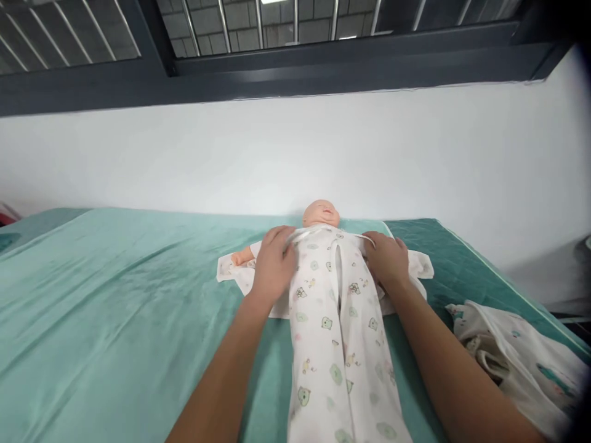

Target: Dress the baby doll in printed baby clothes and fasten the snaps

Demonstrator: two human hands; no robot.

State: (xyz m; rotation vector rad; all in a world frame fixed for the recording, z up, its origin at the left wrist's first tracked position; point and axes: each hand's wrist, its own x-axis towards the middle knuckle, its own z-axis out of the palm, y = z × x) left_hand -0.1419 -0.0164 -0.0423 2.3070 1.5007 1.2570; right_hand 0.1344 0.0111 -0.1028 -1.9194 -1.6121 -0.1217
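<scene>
A baby doll (322,213) lies on its back, its bald head toward the wall. A white baby shirt (242,280) with a small print is spread beneath it, and the doll's bare hand (242,256) rests on the left sleeve. Long white baby pants (323,344), printed with green animals and split down the middle, cover the doll's front from the chest toward me. At their upper left edge, my left hand (276,261) is closed on the cloth, its fingertips partly hidden. My right hand (386,259) pinches the upper right edge by a thin white band. The doll's legs are hidden.
Green sheeting (115,307) covers the bed, with a darker green pad (415,231) at right. A crumpled white printed cloth (521,357) lies beside my right forearm. Behind stand a white wall (207,160) and a dark window frame (300,77) with metal bars.
</scene>
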